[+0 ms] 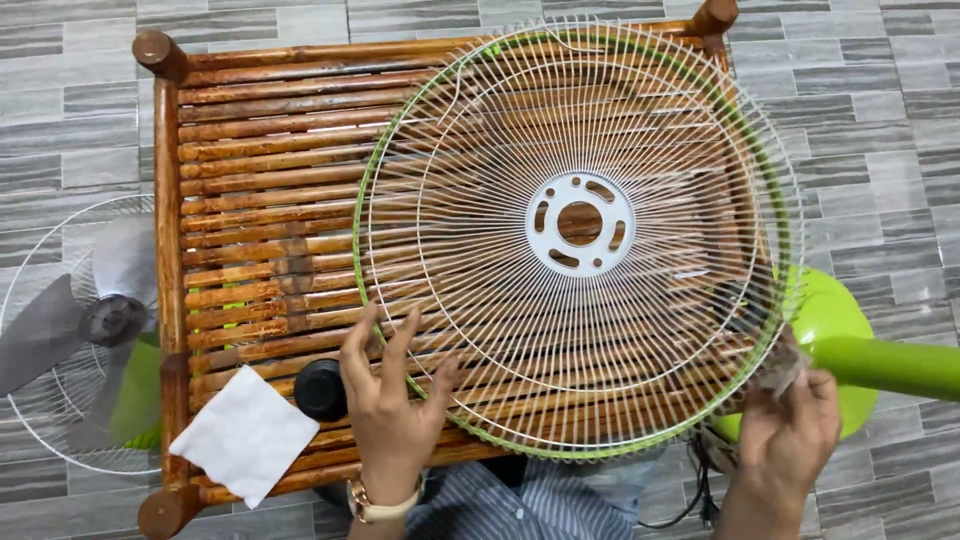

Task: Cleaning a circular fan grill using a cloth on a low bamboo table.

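A large round white wire fan guard (470,180) with a green rim and a white centre ring (580,223) lies flat on a brown bamboo table (260,150). My left hand (392,400) rests on the guard's near left edge with the fingers spread apart. My right hand (790,420) is at the guard's near right rim, pinching a small brownish cloth (778,368) against the wires.
A black round cap (321,388) and a white folded tissue (245,433) lie on the table's near left corner. On the tiled floor at left lies another guard with a grey fan blade (60,320). A green fan base and pole (880,362) stand at right.
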